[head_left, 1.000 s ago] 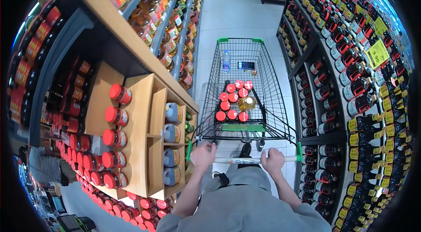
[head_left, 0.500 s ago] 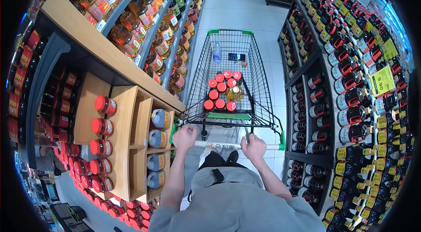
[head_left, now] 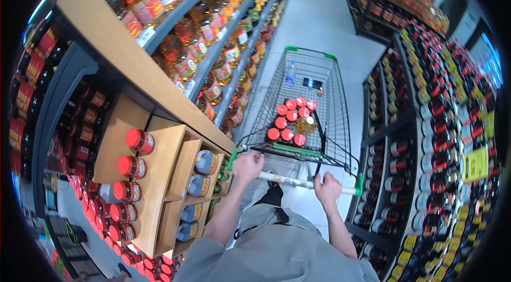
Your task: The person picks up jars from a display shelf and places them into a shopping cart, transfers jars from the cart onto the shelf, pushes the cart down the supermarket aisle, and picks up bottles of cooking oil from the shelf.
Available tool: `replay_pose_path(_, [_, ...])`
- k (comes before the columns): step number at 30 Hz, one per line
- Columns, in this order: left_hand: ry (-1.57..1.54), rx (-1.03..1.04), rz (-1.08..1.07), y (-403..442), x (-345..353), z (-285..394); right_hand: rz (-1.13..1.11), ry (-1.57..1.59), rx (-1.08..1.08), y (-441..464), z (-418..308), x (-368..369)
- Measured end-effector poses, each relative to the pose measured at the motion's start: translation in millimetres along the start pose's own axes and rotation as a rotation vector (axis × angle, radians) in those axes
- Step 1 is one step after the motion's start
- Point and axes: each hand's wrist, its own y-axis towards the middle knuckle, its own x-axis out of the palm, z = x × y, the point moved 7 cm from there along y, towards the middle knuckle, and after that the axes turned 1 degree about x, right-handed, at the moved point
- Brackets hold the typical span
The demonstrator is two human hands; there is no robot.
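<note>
In front of me is a wire shopping cart [head_left: 336,117] with green corner pieces and a pale handle bar [head_left: 287,180]. My left hand [head_left: 248,167] is wrapped round the bar near its left end. Further right, my right hand [head_left: 327,188] grips the same bar. Inside the basket stands a cluster of red-lidded jars [head_left: 281,123], beside a bottle of yellow oil [head_left: 305,125]. Toward the cart's far end are a clear plastic bottle [head_left: 290,73] and a dark phone-like object [head_left: 312,83].
Shelves of oil bottles [head_left: 213,90] run along the left. Close by is a wooden display unit [head_left: 159,189] with red-lidded jars and blue-grey jugs [head_left: 198,185]. Dark bottles [head_left: 434,162] fill the right-hand rack. Pale floor [head_left: 324,10] stretches ahead between them.
The view has turned, so the cart and both hands appear further right and tilted. The left display unit looks nearer. Both hands keep their hold on the handle bar.
</note>
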Motion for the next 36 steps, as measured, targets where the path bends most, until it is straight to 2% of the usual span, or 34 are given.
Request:
replay_pose_path(9, [-0.077, 0.004, -0.029, 84.0, 14.8, 13.0, -0.082, 0.007, 0.050, 82.6, 2.0, 29.0])
replay_pose_path(28, [-0.130, 0.025, -0.002, 230.3, 39.3, 30.4, -0.050, -0.044, -0.011, 227.2, -8.4, 76.0])
replay_pose_path(36, [-0.137, -0.005, 0.063, 278.1, 42.9, 43.3, -0.186, -0.063, 0.014, 282.0, -10.2, 90.0])
